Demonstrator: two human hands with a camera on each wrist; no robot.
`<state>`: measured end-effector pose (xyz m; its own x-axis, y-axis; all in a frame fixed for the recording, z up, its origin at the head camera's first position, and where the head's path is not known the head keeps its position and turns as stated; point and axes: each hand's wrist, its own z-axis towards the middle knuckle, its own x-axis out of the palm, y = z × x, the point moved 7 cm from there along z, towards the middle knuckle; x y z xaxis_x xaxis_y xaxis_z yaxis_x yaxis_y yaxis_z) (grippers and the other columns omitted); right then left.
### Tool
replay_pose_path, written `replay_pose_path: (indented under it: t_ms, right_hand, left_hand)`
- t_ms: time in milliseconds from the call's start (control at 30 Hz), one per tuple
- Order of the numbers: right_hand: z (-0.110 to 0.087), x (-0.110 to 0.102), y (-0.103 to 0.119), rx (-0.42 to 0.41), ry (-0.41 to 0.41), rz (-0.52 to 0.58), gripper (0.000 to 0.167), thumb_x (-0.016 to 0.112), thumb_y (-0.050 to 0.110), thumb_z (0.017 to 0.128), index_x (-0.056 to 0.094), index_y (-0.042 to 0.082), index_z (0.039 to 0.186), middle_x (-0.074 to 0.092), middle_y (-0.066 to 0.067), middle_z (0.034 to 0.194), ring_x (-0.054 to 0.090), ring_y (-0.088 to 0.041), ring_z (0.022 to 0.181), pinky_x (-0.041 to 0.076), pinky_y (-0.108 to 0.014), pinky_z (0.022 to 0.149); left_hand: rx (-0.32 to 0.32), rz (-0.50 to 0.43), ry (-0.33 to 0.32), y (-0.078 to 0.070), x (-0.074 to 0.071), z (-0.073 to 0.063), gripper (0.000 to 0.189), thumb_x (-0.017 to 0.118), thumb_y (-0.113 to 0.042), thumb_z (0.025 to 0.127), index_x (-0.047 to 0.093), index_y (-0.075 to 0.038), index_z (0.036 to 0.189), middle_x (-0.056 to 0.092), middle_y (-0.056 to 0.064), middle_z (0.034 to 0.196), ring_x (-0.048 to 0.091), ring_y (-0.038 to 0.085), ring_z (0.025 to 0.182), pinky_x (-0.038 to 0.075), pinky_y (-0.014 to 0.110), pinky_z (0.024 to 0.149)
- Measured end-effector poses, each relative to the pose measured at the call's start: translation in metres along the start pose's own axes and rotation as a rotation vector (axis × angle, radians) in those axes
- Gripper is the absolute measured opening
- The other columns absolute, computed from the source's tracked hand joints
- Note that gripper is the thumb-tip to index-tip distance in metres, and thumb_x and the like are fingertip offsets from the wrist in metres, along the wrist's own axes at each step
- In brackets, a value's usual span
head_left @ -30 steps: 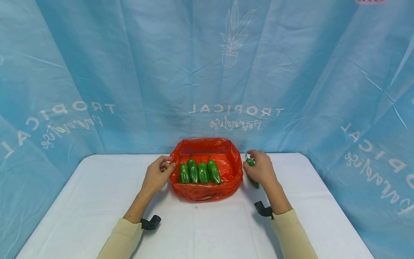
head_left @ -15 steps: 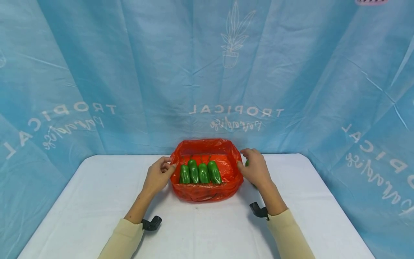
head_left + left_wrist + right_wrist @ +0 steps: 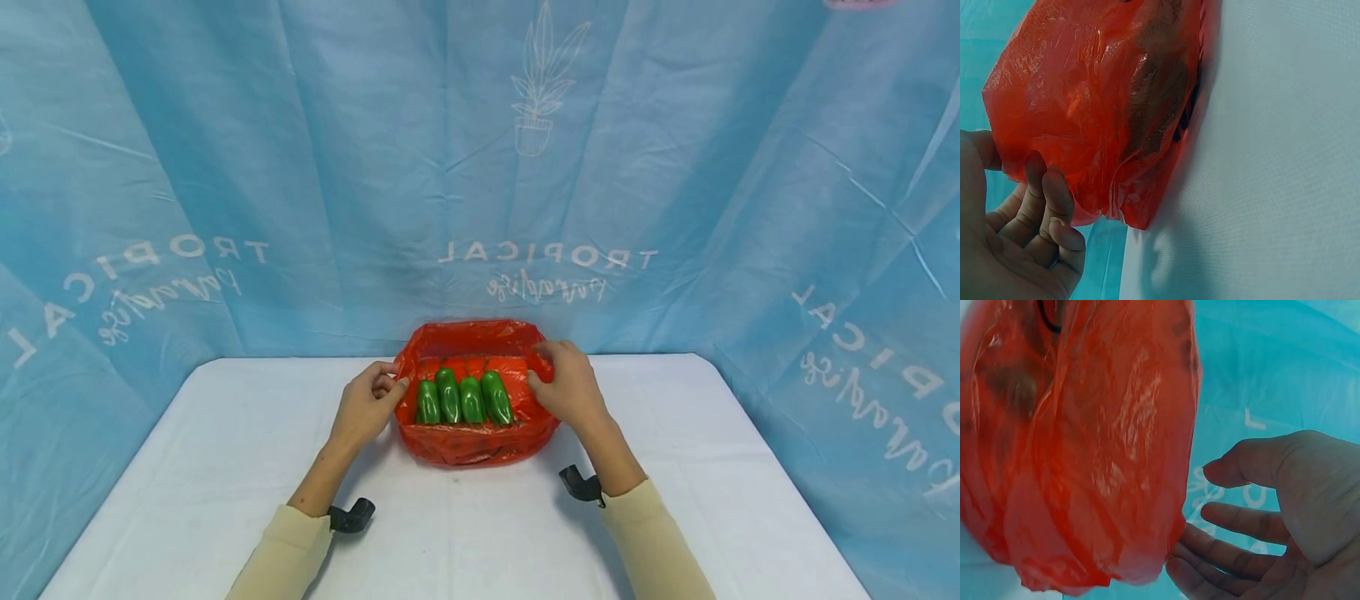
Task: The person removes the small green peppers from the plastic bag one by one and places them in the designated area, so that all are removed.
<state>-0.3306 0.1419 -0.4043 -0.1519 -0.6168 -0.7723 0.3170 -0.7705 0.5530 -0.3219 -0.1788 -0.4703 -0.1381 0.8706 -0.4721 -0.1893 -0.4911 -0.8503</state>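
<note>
A red plastic bag (image 3: 472,450) stands wide-mouthed at the back of the table, with several green chili peppers (image 3: 472,400) side by side inside. At its left rim my left hand (image 3: 365,407) pinches the film between thumb and fingers; in the left wrist view the thumb (image 3: 988,150) goes behind the film. My right hand (image 3: 573,385) is over the bag's right rim, thumb and fingers spread. The right wrist view shows nothing between that thumb and forefinger, while the lower fingertips (image 3: 1175,565) meet the bag's edge. The loose pepper is hidden.
White cloth covers the table (image 3: 450,542). Behind it and at both sides hangs a blue printed curtain (image 3: 360,167). Black wrist mounts (image 3: 352,517) sit at both cuffs of the beige sleeves (image 3: 277,554).
My right hand has moved left from the loose chili pepper beside the bag to the bag's right rim. That pepper has gone out of sight. The left hand stays put.
</note>
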Motion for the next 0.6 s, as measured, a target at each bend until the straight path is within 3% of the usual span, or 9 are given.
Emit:
replay_pose_path:
  t_ms: [600]
  right_hand:
    - [0.008,0.029,0.015,-0.024,0.067,0.025,0.042,0.079,0.015,0.092,0.069,0.0,0.13,0.069,-0.015,0.125,0.064,-0.035,0.117,0.056,-0.052,0.098]
  left_hand:
    - [0.001,-0.004,0.005,0.0,0.0,0.0,0.026,0.068,-0.023,0.103,0.067,-0.006,0.123,0.069,0.004,0.083,0.058,0.02,0.07,0.045,0.028,0.061]
